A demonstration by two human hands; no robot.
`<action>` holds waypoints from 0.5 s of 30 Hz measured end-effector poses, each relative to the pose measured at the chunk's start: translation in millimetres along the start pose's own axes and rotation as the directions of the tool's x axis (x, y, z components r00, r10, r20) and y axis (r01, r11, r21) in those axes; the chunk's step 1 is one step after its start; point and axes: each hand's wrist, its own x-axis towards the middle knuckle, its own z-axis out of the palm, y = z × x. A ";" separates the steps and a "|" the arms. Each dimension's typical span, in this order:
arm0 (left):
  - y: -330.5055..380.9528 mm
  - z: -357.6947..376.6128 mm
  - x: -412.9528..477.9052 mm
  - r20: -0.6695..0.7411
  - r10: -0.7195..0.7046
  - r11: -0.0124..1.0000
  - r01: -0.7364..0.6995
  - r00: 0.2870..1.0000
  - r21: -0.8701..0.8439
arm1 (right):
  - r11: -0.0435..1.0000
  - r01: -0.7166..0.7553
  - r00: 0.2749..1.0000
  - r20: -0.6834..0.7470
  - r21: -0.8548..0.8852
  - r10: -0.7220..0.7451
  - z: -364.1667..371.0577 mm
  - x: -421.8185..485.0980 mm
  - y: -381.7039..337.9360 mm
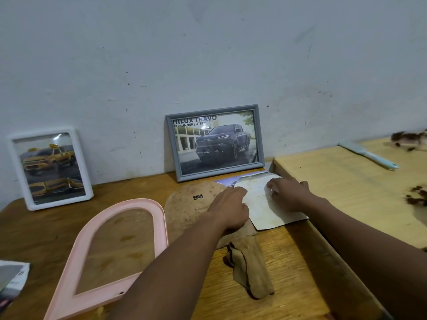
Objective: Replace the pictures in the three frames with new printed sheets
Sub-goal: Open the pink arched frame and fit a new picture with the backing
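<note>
A grey frame [215,142] with a dark pickup picture leans on the wall. A white frame [49,168] with yellow cars leans at the left. A pink arched frame [111,252] lies flat and empty on the table, its brown arched backing board [189,204] beside it. My left hand [230,209] rests on the board's right part and touches the edge of a stained white sheet [265,209]. My right hand [288,194] presses curled fingers on that sheet. A printed sheet [227,182] shows from under the white sheet.
A brown cloth [249,266] lies near the table's front. A raised pale wooden surface [346,181] at the right carries a light blue-handled tool [369,154] and dark scraps [413,139]. Another printed sheet [11,280] lies at the left edge.
</note>
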 end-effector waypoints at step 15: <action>-58.7 -85.0 -92.2 -0.172 -0.155 0.986 0.141 0.973 -0.092 | 0.920 0.337 0.937 -0.166 0.200 -0.307 -34.6 -33.0 -152.1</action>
